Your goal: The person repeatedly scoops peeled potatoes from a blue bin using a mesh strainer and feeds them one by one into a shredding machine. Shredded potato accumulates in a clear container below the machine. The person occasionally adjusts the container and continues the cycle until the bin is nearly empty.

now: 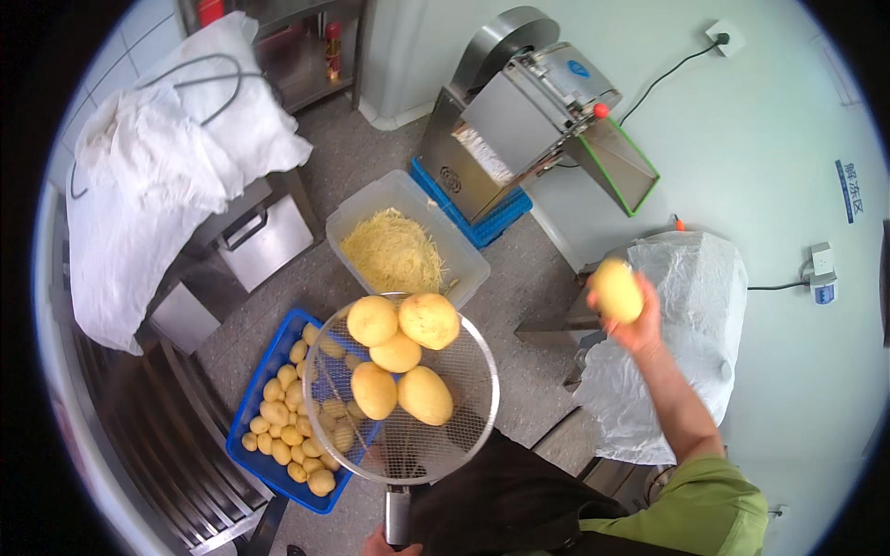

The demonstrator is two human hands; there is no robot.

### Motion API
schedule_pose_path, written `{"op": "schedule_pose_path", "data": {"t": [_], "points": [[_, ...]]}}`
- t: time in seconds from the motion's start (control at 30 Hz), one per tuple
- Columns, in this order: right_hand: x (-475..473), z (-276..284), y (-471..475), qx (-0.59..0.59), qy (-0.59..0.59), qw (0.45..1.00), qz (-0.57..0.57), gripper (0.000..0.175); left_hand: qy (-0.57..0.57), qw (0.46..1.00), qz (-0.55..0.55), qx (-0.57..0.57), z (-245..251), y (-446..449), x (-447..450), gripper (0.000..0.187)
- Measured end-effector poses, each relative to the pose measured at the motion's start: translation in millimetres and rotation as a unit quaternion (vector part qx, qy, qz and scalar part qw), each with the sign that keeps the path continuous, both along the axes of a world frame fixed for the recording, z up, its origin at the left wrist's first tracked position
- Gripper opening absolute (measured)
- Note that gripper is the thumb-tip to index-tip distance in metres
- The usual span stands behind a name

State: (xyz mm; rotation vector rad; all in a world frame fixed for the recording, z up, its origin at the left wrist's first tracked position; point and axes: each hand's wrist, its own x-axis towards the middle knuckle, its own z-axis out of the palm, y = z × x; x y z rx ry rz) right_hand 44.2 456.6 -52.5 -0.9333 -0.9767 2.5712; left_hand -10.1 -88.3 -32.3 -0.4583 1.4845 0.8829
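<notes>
My left hand (391, 548) grips the metal handle (397, 514) of a round wire-mesh strainer (462, 445), only partly visible at the bottom edge. Several peeled potatoes (425, 396) rest on the mesh. Raised at the right, my right hand (640, 326) holds one peeled potato (617, 290), slightly blurred. Under the strainer's left side, a blue plastic tray (240, 417) on the floor carries many more peeled potatoes (275, 413). Beyond the strainer is a translucent plastic tub (459, 257) with a heap of shredded potato (393, 250).
A steel vegetable-cutting machine (514, 132) with a green-edged chute (622, 167) stands over a blue crate (500, 219). White plastic sheeting covers equipment at left (167, 153) and right (685, 333). A slatted steel surface (160, 445) lies at lower left.
</notes>
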Motion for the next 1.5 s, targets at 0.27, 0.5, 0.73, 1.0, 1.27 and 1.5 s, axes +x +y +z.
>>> {"op": "schedule_pose_path", "data": {"t": [0.27,0.5,0.73,1.0,1.27,1.5], "points": [[-125,53,126,0.472,-0.24,0.848,0.011,0.062,0.066,0.991,-0.077,0.088,-5,97,4,0.046],[-96,-5,-18,0.741,-0.16,0.493,0.427,0.066,0.158,0.968,-0.156,0.115,-19,121,23,0.05],[-30,-11,34,0.479,-0.233,0.797,0.286,0.064,0.112,0.957,-0.251,0.097,-18,141,30,0.065],[-85,62,153,0.373,-0.141,0.916,-0.038,0.067,0.175,0.93,-0.282,0.16,0,177,33,0.046],[-42,-22,23,0.816,-0.143,0.467,0.308,0.054,0.152,0.93,-0.296,0.154,4,197,41,0.048],[-34,12,82,0.279,-0.204,0.926,0.153,0.044,0.145,0.927,-0.312,0.151,-8,189,54,0.05]]}}
